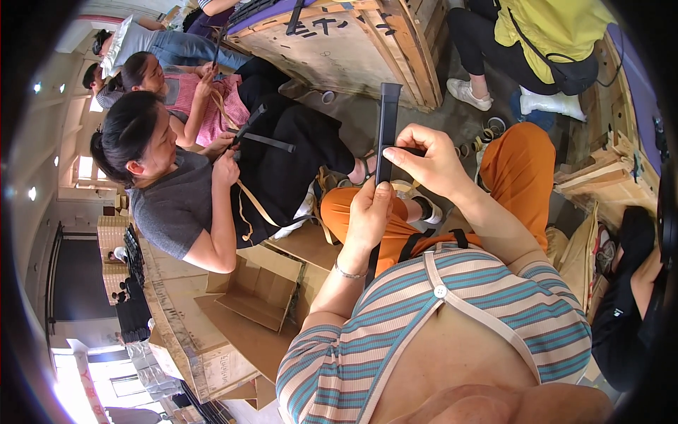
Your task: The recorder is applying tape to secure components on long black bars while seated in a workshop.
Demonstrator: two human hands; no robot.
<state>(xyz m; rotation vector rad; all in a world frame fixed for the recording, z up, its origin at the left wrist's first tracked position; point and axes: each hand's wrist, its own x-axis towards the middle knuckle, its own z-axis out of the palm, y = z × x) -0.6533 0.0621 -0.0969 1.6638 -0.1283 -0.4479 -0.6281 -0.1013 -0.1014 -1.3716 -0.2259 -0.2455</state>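
My left hand (370, 210) is wrapped round the lower part of a long black bar (388, 113), which stands nearly upright before me. The bar is flat, with a slightly wider top end. Its lower end is mostly hidden behind my left hand and wrist. My right hand (432, 161) is closed at the bar's right side, thumb against its edge. Between that thumb and the curled fingers shows a small dark piece (414, 151); whether it joins the bar, I cannot tell.
On my left a person in a grey shirt (180, 198) handles similar black bars (272, 142). An open cardboard box (261, 283) lies below them. A wooden crate (339, 56) stands ahead, another wooden structure (600, 169) at right. Tape rolls (496, 126) lie on the floor near my knee.
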